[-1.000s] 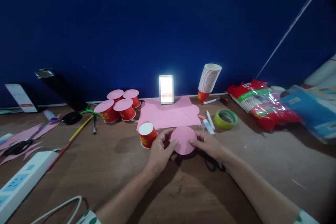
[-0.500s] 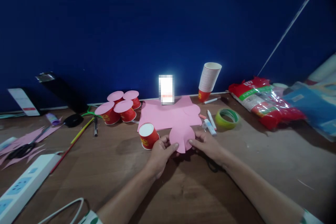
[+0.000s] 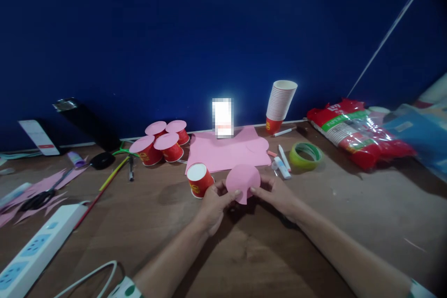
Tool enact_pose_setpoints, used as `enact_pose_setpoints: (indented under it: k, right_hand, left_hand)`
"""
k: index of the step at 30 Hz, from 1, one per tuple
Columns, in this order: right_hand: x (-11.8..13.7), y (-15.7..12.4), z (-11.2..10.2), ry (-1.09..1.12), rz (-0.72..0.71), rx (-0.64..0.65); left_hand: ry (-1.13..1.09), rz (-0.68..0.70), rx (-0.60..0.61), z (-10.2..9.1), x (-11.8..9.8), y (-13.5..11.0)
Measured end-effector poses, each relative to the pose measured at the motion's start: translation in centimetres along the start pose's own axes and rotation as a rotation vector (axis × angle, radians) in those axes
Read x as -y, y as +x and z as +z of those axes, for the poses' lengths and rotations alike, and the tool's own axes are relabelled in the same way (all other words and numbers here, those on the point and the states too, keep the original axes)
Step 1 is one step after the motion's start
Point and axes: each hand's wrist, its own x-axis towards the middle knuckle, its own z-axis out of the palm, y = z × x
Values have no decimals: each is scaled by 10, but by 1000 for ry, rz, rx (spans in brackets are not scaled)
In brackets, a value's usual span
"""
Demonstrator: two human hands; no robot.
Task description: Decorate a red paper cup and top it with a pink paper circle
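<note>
Between my two hands is a pink paper disc, held just above the table. My left hand pinches its lower left edge, and my right hand pinches the lower right. A small pointed piece of the paper sticks down between the thumbs. Close by my left hand stands an upturned red paper cup with its white base on top. Behind the disc lie pink paper sheets. Several red cups topped with pink discs are grouped farther back on the left.
A leaning stack of paper cups, a roll of tape, a glue tube and a red plastic package are at right. Scissors, pink scraps and a power strip lie left. A lit blurred screen stands behind.
The view has shifted slightly, so the table's things sit a little farther right. Both hands keep hold of the pink disc, whose lower part shows slightly differently between the thumbs.
</note>
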Motion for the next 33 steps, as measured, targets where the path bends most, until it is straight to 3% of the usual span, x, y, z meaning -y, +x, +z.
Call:
enact_pose_setpoints:
  k: [12, 22, 33]
  right_hand:
    - [7, -4, 5, 22, 23, -40]
    - [4, -2, 9, 19, 16, -52]
    - [-1, -1, 12, -8, 16, -108]
  left_hand:
    - [-30, -149, 173, -9, -2, -1]
    - [-176, -82, 12, 2, -1, 2]
    - [-232, -28, -65, 7, 3, 3]
